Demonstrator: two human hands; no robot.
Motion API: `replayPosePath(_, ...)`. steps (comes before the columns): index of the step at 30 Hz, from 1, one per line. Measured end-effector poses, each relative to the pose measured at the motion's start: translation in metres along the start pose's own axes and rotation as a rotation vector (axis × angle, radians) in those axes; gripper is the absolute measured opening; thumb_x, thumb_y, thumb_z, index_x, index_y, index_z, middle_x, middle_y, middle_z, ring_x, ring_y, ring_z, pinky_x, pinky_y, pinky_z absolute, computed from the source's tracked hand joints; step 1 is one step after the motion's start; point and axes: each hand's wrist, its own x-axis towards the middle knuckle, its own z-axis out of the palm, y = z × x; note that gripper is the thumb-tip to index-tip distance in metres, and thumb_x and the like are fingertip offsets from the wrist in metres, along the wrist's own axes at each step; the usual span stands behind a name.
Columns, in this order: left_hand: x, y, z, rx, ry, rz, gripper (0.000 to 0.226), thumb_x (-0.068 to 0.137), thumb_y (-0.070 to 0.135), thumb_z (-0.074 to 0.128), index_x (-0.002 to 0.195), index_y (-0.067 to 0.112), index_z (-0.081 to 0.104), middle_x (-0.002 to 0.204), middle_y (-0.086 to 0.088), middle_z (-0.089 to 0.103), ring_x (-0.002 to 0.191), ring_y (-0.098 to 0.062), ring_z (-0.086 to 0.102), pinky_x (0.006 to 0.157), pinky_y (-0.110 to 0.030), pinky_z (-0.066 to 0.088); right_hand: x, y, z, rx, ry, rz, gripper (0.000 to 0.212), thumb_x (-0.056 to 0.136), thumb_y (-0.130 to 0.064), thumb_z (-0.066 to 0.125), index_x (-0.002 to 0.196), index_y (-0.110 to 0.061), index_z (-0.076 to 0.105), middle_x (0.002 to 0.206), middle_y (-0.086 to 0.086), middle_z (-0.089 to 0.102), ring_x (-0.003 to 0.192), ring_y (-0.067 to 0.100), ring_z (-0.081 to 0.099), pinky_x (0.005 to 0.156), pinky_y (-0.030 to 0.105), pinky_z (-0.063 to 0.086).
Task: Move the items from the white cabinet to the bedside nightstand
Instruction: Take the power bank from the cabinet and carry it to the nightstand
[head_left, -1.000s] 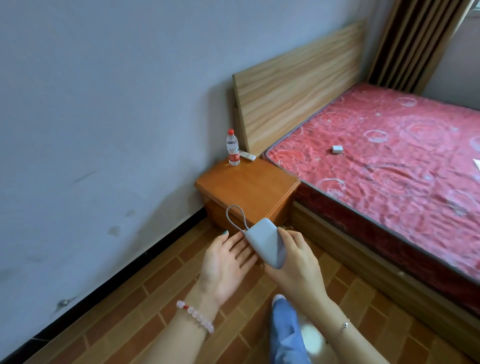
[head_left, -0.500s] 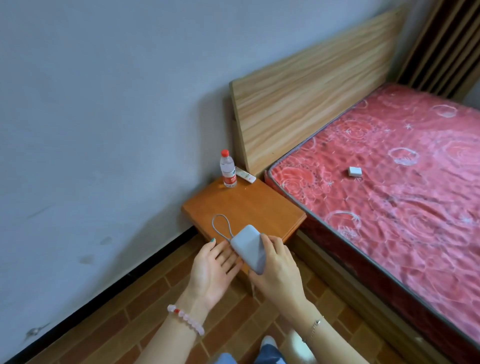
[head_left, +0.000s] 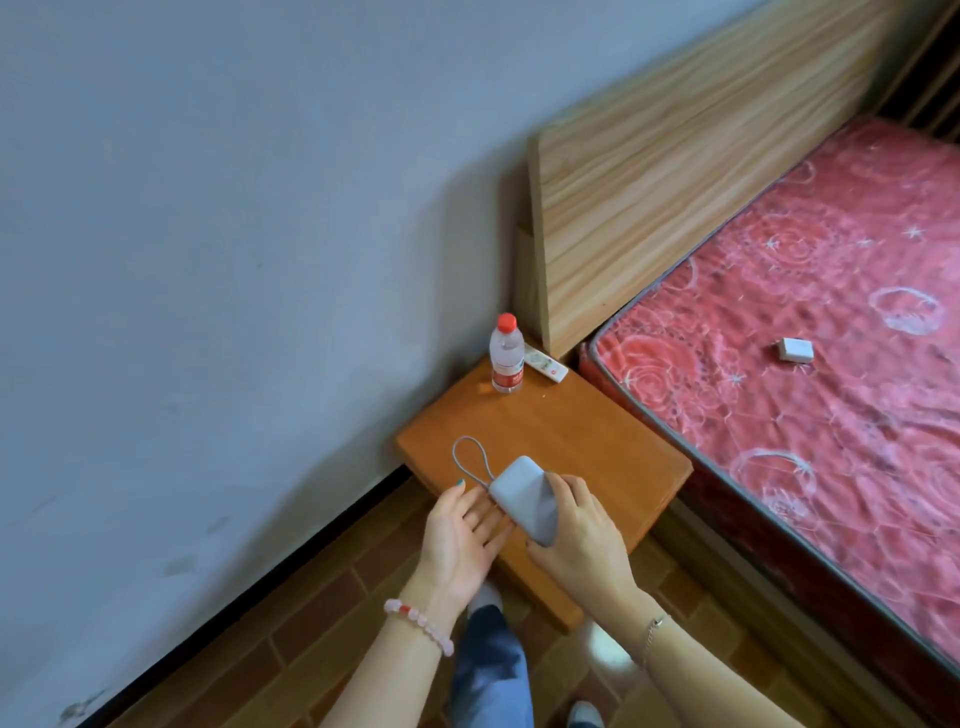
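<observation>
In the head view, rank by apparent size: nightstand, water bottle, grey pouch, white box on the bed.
1. nightstand
2. grey pouch
3. water bottle
4. white box
The pouch is nearer the camera, so its place above the bottle is unsure.

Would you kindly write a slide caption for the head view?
Right hand holds a grey device with a cord loop, left hand open beside it, over the wooden nightstand bearing a water bottle.

Bare nightstand (head_left: 571, 441) middle; bottle (head_left: 506, 353) at back.
</observation>
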Motion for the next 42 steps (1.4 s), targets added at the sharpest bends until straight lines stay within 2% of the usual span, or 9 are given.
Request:
replayPosePath(4, 0.052, 0.043, -0.008, 0.039, 0.021, -0.04, 0.046, 0.1, 0.031, 0.037, 0.137, 0.003, 0.041, 0.119, -0.015, 0.055, 0.11, -0.027, 0.052, 0.096, -0.04, 0.041, 0.057, -0.015, 0.029, -0.021, -0.049, 0.05, 0.067, 0.074, -0.027, 0.066, 0.135, -0.014, 0.04, 0.127, 0.0, 0.047, 0.109, 0.02, 0.052, 0.079, 0.027, 0.046)
replayPosePath(9, 0.112, 0.082, -0.006, 0.241, 0.004, -0.062, 0.026, 0.1, 0.026, 0.038, 0.109, 0.011, 0.058, 0.118, -0.01, 0.06, 0.11, -0.022, 0.056, 0.102, -0.041, 0.04, 0.125, -0.013, 0.06, 0.062, -0.104, 0.15, 0.071, 0.073, -0.025, 0.07, 0.136, -0.015, 0.039, 0.128, 0.0, 0.046, 0.11, 0.019, 0.051, 0.08, 0.023, 0.043)
replayPosePath(14, 0.167, 0.109, -0.026, 0.769, 0.053, 0.02, 0.029, 0.1, 0.029, 0.042, 0.126, 0.02, 0.05, 0.13, -0.003, 0.055, 0.116, -0.017, 0.053, 0.101, -0.035, 0.042, 0.18, 0.005, 0.096, 0.102, -0.093, 0.224, 0.071, 0.073, -0.019, 0.073, 0.136, -0.012, 0.039, 0.129, 0.003, 0.047, 0.113, 0.019, 0.049, 0.084, 0.024, 0.043)
replayPosePath(19, 0.19, 0.125, -0.049, 1.517, 0.007, 0.31, 0.04, 0.099, 0.038, 0.042, 0.137, 0.027, 0.042, 0.139, 0.008, 0.047, 0.123, -0.007, 0.045, 0.089, -0.015, 0.038, 0.226, 0.023, 0.126, 0.097, -0.109, 0.26, 0.069, 0.076, -0.018, 0.072, 0.136, -0.012, 0.039, 0.13, 0.005, 0.047, 0.116, 0.021, 0.048, 0.087, 0.026, 0.045)
replayPosePath(23, 0.201, 0.131, -0.059, 2.012, 0.005, 0.589, 0.051, 0.098, 0.044, 0.036, 0.145, 0.024, 0.032, 0.148, 0.009, 0.038, 0.135, -0.008, 0.034, 0.107, -0.022, 0.031, 0.251, 0.034, 0.152, 0.102, -0.11, 0.249, 0.066, 0.077, -0.013, 0.07, 0.136, -0.008, 0.04, 0.129, 0.009, 0.048, 0.115, 0.026, 0.049, 0.088, 0.029, 0.044)
replayPosePath(26, 0.21, 0.131, -0.069, 2.111, -0.02, 0.644, 0.052, 0.097, 0.042, 0.037, 0.145, 0.022, 0.034, 0.147, 0.006, 0.04, 0.136, -0.011, 0.033, 0.112, -0.029, 0.028, 0.264, 0.042, 0.172, 0.083, -0.128, 0.235, 0.065, 0.076, -0.011, 0.07, 0.135, -0.007, 0.041, 0.127, 0.011, 0.05, 0.113, 0.029, 0.05, 0.086, 0.03, 0.044)
replayPosePath(29, 0.214, 0.131, -0.078, 2.134, -0.039, 0.709, 0.048, 0.092, 0.04, 0.046, 0.135, 0.019, 0.05, 0.134, 0.002, 0.056, 0.126, -0.015, 0.049, 0.104, -0.033, 0.038, 0.274, 0.05, 0.19, 0.065, -0.148, 0.22, 0.068, 0.075, -0.007, 0.067, 0.137, -0.007, 0.039, 0.13, 0.012, 0.049, 0.115, 0.032, 0.049, 0.09, 0.034, 0.043)
replayPosePath(32, 0.215, 0.132, -0.085, 2.117, -0.041, 0.783, 0.047, 0.089, 0.041, 0.043, 0.126, 0.018, 0.059, 0.121, 0.002, 0.064, 0.115, -0.016, 0.059, 0.095, -0.033, 0.046, 0.28, 0.056, 0.2, 0.058, -0.166, 0.229, 0.072, 0.075, -0.004, 0.066, 0.139, -0.009, 0.035, 0.134, 0.011, 0.045, 0.119, 0.033, 0.045, 0.095, 0.039, 0.043)
replayPosePath(42, 0.211, 0.13, -0.081, 2.039, -0.075, 0.852, 0.045, 0.086, 0.038, 0.04, 0.118, 0.018, 0.064, 0.116, 0.002, 0.066, 0.11, -0.016, 0.062, 0.092, -0.032, 0.047, 0.287, 0.065, 0.202, 0.042, -0.182, 0.24, 0.073, 0.075, 0.001, 0.065, 0.14, -0.011, 0.034, 0.141, 0.009, 0.042, 0.125, 0.031, 0.042, 0.097, 0.04, 0.043)
